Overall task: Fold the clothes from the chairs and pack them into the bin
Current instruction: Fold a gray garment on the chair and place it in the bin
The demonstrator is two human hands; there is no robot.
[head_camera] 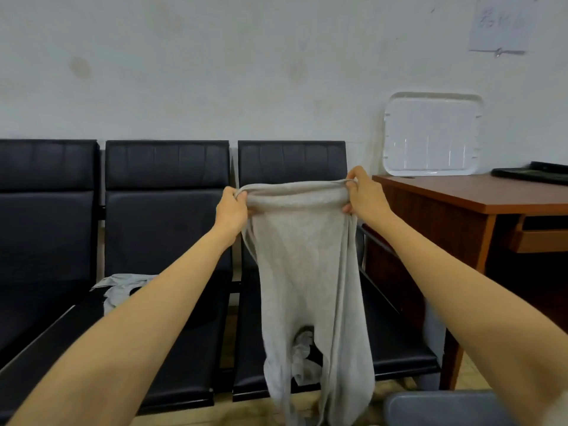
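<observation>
No text, label or number can be read anywhere in view. The pale rectangular sheet of paper (499, 24), stuck high on the white plaster wall (215, 72) at the upper right, carries a few faint grey handwritten strokes. They are too blurred and washed out to make out as letters or numerals.
</observation>
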